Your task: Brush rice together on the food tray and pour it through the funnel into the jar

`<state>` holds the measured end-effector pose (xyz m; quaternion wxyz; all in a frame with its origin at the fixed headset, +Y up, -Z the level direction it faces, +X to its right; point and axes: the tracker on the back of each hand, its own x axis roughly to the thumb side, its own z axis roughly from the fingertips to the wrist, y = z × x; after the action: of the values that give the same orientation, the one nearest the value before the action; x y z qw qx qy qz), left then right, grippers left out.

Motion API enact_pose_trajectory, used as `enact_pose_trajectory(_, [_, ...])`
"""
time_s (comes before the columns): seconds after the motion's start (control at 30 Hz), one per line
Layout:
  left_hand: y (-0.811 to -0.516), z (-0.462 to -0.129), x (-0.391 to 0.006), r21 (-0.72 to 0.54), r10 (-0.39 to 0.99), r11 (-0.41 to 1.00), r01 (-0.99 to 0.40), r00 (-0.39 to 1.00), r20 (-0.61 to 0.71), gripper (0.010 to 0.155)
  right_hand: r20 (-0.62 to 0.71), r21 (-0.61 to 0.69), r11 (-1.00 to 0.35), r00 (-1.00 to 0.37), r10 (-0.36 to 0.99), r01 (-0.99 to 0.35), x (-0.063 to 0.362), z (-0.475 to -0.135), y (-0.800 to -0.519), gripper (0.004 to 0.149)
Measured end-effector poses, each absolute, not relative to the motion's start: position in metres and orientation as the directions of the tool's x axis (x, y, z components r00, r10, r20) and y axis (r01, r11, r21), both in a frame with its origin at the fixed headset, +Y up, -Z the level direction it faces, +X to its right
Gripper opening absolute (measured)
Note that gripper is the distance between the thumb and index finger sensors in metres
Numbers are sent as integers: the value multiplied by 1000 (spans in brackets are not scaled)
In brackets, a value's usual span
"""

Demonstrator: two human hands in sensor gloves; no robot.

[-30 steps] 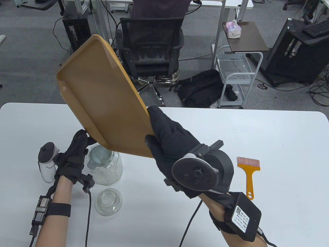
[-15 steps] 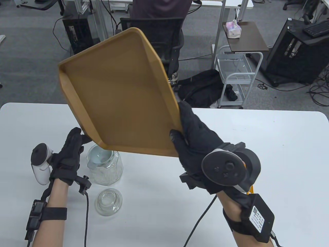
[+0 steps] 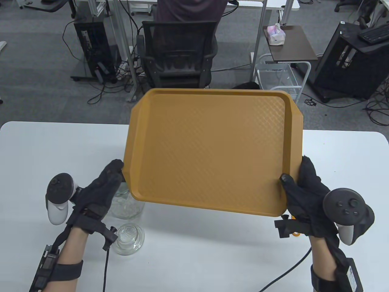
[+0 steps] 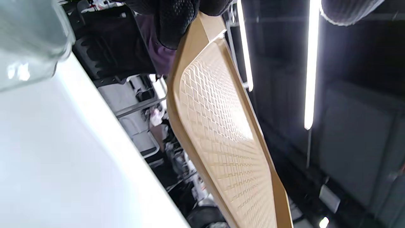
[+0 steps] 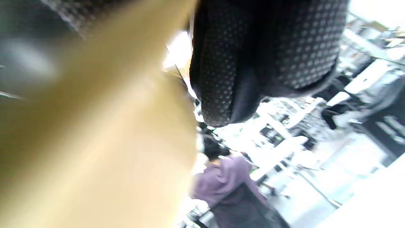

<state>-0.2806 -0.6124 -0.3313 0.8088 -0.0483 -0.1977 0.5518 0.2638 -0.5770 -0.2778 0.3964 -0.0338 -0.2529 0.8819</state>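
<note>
while both hands lift it above the white table (image 3: 212,258), the orange food tray (image 3: 212,152) lies nearly level, its bed bare. the left hand (image 3: 100,194) pinches its near-left corner, the right hand (image 3: 307,194) curls round the near-right corner. the jar (image 3: 127,206) stands below the left corner, its glass lid (image 3: 129,238) beside it.

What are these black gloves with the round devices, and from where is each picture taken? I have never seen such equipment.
A person wears sensor gloves with a tracker strapped on each hand. One camera looks down at the white table; one sits on each wrist. The left hand and right hand each hold a near corner of the orange food tray above the table; no rice shows on it. Partly under it stands the glass jar, its glass lid nearby. The right wrist view is blurred.
</note>
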Motion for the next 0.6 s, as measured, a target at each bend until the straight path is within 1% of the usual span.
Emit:
enact_pose_trajectory(0.07, [-622,-328,-266,-323,891,444,-836,371,262,90,66,-481,-597,-705,706,-642,277,-277,-603,75])
enact_pose_trajectory(0.13, [-634,-325,-254,-344,870,488,-802,419,259,86,-1,-451,-650,-728,686,-612,287,-277,-628,75])
enact_pose_trajectory(0.2, [-650,-323,-244,-356,868,496,-792,439,232,85,-44,-413,-683,-736,676,-602,294,-276,-650,75])
enact_pose_trajectory(0.3, [-681,-316,-231,-400,882,469,-788,444,159,85,-105,-365,-719,-741,663,-592,303,-275,-680,74])
enact_pose_trajectory(0.43, [-710,-308,-219,-428,854,500,-753,511,99,85,-162,-296,-757,-751,640,-582,309,-277,-704,74])
enact_pose_trajectory(0.5, [-718,-307,-216,-440,833,524,-729,546,87,84,-181,-272,-766,-752,634,-582,309,-279,-713,73])
enact_pose_trajectory(0.6, [-727,-304,-214,-432,824,531,-730,563,61,84,-204,-226,-789,-764,612,-572,307,-281,-724,74])
